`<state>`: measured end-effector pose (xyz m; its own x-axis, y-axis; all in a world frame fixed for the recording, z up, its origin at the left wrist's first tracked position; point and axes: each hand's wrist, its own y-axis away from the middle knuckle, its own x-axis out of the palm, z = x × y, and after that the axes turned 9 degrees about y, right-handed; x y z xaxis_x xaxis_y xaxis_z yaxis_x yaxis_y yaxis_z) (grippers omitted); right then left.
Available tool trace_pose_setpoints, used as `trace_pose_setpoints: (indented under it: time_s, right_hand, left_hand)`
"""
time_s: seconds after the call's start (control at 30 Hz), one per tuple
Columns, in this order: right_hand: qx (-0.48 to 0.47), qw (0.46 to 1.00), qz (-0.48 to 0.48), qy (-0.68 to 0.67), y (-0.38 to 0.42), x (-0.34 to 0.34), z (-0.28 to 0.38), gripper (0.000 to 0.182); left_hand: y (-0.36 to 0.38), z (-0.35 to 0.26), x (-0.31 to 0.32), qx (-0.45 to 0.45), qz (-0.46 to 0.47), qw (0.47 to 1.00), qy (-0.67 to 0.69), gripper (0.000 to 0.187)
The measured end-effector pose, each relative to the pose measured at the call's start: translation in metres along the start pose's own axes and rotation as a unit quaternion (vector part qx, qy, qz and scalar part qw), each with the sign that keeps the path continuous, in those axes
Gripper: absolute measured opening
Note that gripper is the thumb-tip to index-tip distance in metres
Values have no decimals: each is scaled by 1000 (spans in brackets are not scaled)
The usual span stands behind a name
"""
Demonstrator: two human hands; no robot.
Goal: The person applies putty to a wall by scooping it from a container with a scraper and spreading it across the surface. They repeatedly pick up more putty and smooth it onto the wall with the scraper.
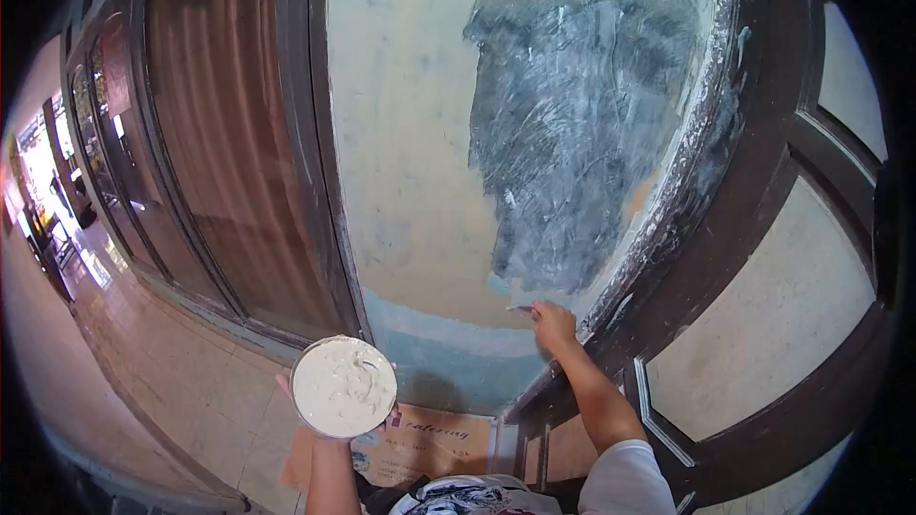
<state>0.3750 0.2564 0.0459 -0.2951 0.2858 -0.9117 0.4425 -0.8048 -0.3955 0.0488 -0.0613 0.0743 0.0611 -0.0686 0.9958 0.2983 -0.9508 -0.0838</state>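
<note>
My left hand (332,442) is closed around a round tub of creamy white putty (343,387) from below, with fingers showing at its sides. The putty surface is stirred and uneven, and some is smeared on the rim. Low on the wall panel (410,172), my right hand (555,327) grips a putty knife (521,308), its tip at the wall surface. Only a small part of the knife shows. Above it spreads a large grey, streaky patch (582,124) on the cream-coloured wall, and a pale blue-green band (448,348) runs below.
A dark wooden door frame with pale panels (763,315) stands close on my right. To the left is a window with a brown curtain (224,133). A printed cardboard sheet (434,443) lies at the wall's foot, beside the tiled floor (200,362).
</note>
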Motion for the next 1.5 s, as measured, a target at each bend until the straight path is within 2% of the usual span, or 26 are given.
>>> trace_pose_setpoints:
  time_s: [0.03,0.07,0.2,0.3,0.43,0.47,0.53,0.6,0.67,0.7,0.8,0.83,0.87,0.93,0.97,1.0,1.07,1.1,1.13,1.2,1.27,1.33,1.37,1.4,1.47,1.5]
  right_hand:
    - [13,999,-40,-5,-5,-4,1,13]
    - [26,996,-80,-11,-9,-8,3,15]
    - [19,996,-83,-33,7,-2,7,17]
    - [6,998,-55,-13,9,15,5,15]
    - [10,978,-205,-21,-4,-3,6,16]
    - [10,979,-205,-21,0,-2,8,16]
    - [21,990,-125,-62,18,5,10,14]
    - [27,995,-86,-44,19,13,9,11]
    - [47,995,-90,-24,5,9,6,20]
    - [53,989,-138,-27,-2,2,6,20]
    - [25,977,-205,-51,3,-4,5,21]
    - [9,979,-194,-64,10,5,5,20]
    - [9,979,-193,-63,15,14,5,20]
    - [17,998,-58,18,18,27,7,13]
    - [18,998,-51,11,12,12,13,13]
    - [16,998,-52,12,3,1,15,13]
    - [31,979,-200,-24,-8,-12,16,12]
    - [23,973,-225,-48,-6,-15,16,11]
    - [23,973,-225,-48,-2,-10,17,11]
    - [50,989,-130,-43,19,12,16,11]
    - [10,991,-125,-45,24,22,15,11]
    - [63,995,-73,12,6,17,16,11]
    - [49,987,-155,-6,-5,6,15,13]
    - [49,987,-153,-6,-5,0,16,13]
    - [1,965,-251,-70,-2,-11,18,14]
    - [30,978,-191,-74,10,-5,21,14]
  left_hand:
    - [2,3,6,-93,103,990,9,116]
    - [2,5,8,-91,104,990,9,116]
    - [1,6,7,-107,119,987,18,119]
    - [1,5,6,-72,67,995,8,128]
    - [0,7,19,-122,150,981,11,119]
    - [3,10,25,-122,150,981,11,119]
    - [10,17,38,-33,51,995,75,126]
    - [7,11,28,-74,98,992,41,125]
    - [7,10,28,-31,35,995,84,125]
    - [6,10,28,-92,164,981,43,116]
    - [6,2,14,-64,90,993,29,118]
    - [4,-5,-8,-29,32,998,46,119]
    - [5,-3,-4,-29,31,998,47,119]
    - [5,3,12,-21,12,1000,18,120]
    - [6,2,15,-80,81,993,18,120]
    - [7,2,20,-79,82,993,19,120]
    - [11,5,26,-62,37,997,25,120]
    - [10,5,24,-85,97,992,9,120]
    - [8,3,20,-85,97,992,10,120]
    - [8,-1,8,-91,152,984,-3,128]
    - [11,0,9,-56,119,991,-20,127]
    - [15,2,22,-34,77,995,60,126]
    - [15,2,27,-21,74,994,77,123]
    - [15,1,24,-21,72,994,77,123]
    - [14,-8,5,-34,78,996,7,116]
    - [11,-11,-2,9,33,999,-20,116]
